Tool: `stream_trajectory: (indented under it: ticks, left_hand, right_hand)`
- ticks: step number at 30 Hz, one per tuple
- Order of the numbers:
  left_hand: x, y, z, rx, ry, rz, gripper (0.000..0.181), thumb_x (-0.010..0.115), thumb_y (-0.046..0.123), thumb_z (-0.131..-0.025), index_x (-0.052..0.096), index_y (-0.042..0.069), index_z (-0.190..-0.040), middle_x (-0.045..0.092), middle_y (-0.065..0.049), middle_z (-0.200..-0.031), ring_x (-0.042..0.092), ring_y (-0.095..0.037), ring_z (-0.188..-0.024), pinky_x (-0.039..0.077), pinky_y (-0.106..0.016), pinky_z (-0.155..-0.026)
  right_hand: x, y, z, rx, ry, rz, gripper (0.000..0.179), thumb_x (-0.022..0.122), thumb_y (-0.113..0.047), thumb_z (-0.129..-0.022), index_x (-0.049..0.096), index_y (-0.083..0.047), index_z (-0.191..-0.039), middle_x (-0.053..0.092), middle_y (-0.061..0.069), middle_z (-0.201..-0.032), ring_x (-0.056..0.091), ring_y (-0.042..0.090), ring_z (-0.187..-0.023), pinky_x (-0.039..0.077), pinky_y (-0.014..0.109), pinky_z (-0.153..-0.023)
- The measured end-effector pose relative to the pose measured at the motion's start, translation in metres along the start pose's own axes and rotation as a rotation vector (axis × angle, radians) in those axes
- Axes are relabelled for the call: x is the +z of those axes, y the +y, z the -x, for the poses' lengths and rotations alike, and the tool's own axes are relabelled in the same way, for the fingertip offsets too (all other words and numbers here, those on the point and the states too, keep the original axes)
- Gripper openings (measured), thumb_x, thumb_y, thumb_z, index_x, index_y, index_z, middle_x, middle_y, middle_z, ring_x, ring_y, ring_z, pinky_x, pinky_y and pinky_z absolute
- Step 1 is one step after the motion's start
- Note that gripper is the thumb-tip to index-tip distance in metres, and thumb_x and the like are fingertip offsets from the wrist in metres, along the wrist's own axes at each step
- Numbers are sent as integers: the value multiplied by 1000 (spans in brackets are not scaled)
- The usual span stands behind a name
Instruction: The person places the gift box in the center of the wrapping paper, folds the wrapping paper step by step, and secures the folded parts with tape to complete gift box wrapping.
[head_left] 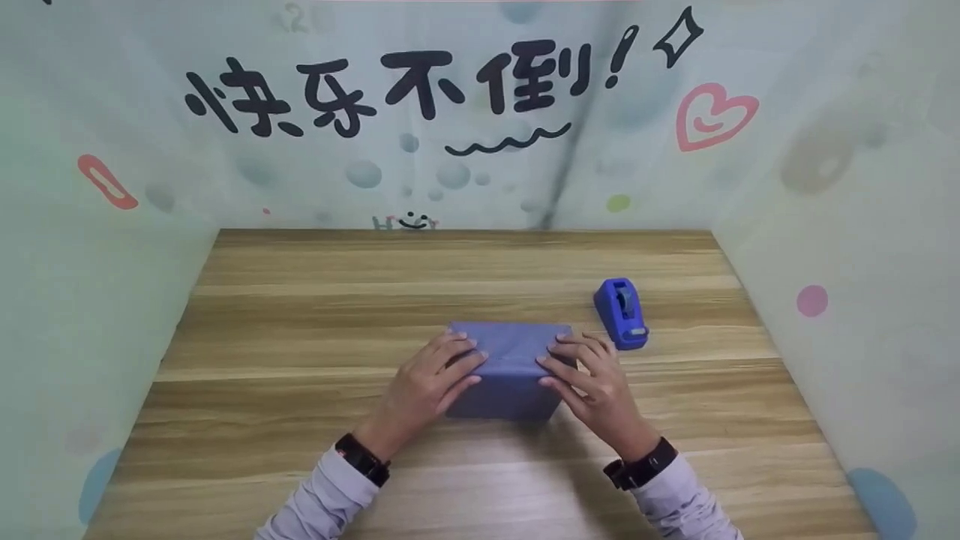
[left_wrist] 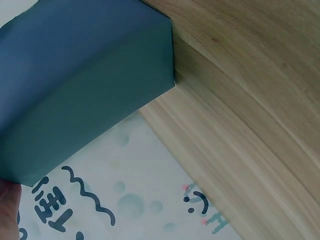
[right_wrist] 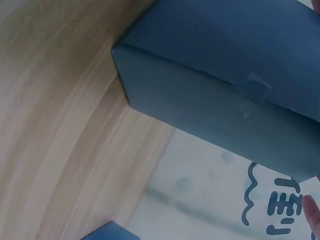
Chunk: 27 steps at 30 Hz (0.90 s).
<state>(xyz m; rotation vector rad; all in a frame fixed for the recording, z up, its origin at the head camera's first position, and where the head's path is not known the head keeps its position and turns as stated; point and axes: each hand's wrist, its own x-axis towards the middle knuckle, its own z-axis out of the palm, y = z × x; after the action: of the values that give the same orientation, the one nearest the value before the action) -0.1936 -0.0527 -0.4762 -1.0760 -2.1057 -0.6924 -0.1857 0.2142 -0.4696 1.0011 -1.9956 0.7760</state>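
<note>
A box wrapped in blue paper [head_left: 512, 391] sits on the wooden table, between both hands. My left hand [head_left: 427, 379] holds its left side, fingertips on the top and thumb against the front face. On the right side, my right hand [head_left: 596, 382] grips it in the same way. In the left wrist view the box [left_wrist: 100, 75] fills the upper left, with a bit of finger at the left edge. A piece of clear tape [right_wrist: 256, 87] crosses an edge of the box in the right wrist view, where fingertips show at the right border.
A blue tape dispenser [head_left: 622, 315] stands on the table [head_left: 315, 300], behind and to the right of the box. Printed cloth walls [head_left: 480, 180] with writing and doodles close off the back and both sides. Each wrist wears a black band [head_left: 363, 459].
</note>
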Motion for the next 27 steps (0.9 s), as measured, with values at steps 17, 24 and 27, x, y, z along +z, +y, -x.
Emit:
stream_trajectory:
  ticks: [17,24,27]
  left_hand:
    - [-3,4,2,-93,-43,51,30,66,20,-86,65,14,-115,60,-5,-117,51,-22,-118,38,-33,-106]
    - [-4,7,1,-104,-59,51,30,65,21,-87,64,14,-116,59,-5,-119,50,-22,-120,36,-32,-108]
    - [-3,7,2,-110,-56,55,30,65,21,-86,64,14,-116,59,-5,-119,50,-21,-120,36,-33,-107]
  right_hand:
    - [-44,117,44,1281,-333,192,59,68,-31,-83,51,6,-126,40,33,-130,34,48,-121,30,55,-101]
    - [-36,127,46,1262,-248,207,44,71,-17,-80,59,12,-110,46,31,-119,36,45,-115,29,52,-99]
    - [-30,125,47,1240,-205,225,37,70,-11,-79,58,11,-107,45,29,-115,37,43,-112,30,51,-97]
